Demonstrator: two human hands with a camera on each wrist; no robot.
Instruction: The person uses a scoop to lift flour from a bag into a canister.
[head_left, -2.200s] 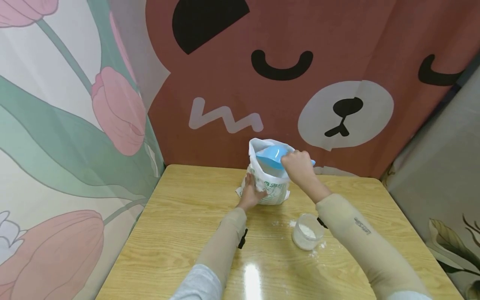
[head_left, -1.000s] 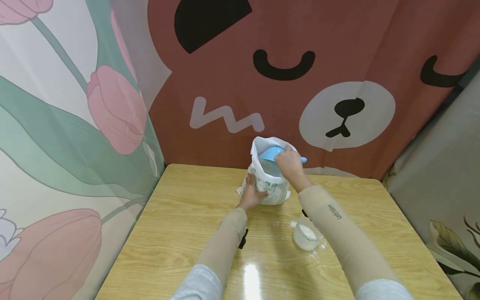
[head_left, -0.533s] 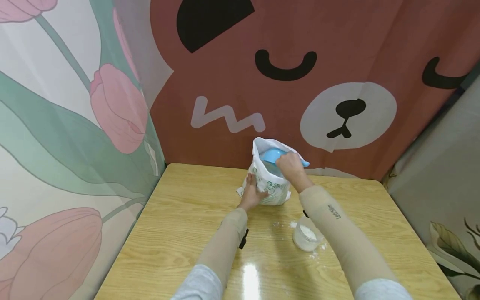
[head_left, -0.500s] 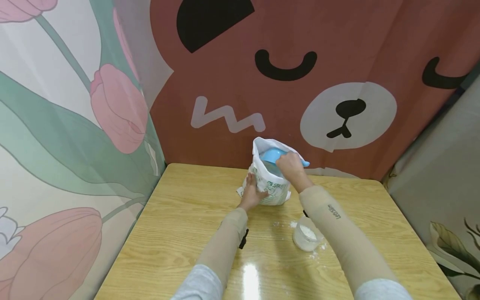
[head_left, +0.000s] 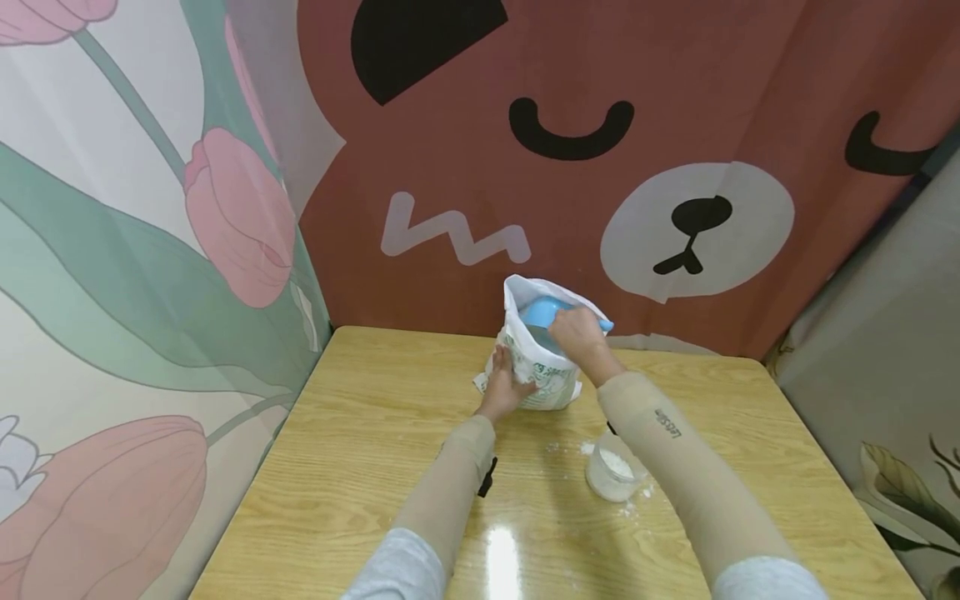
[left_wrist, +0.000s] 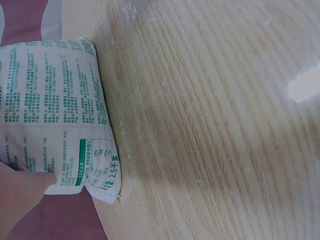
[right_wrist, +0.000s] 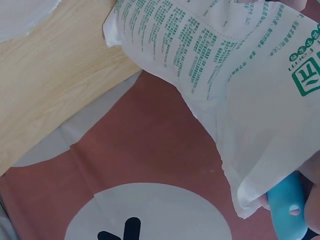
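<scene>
A white paper flour bag [head_left: 553, 385] with green print stands open-topped near the table's far edge. My left hand [head_left: 504, 390] grips its lower left side, thumb across the front; in the left wrist view the thumb [left_wrist: 22, 192] lies over the printed panel. My right hand [head_left: 581, 337] holds a blue scoop [head_left: 542, 311] by the handle at the bag's mouth, and the scoop's bowl is inside. From the right wrist, the handle end [right_wrist: 289, 212] juts out past the bag's rim. The bowl's lower part and its contents are hidden.
A clear round tub [head_left: 604, 482] with white powder in it stands on the wooden table [head_left: 360, 467], partly under my right forearm. White powder is scattered around the tub. A curtain with a bear print [head_left: 450, 292] hangs right behind the table.
Over the two seconds the scoop has gone left and lower into the bag, with my right hand following. During the last half second it dips slightly deeper. My left hand stays put on the bag.
</scene>
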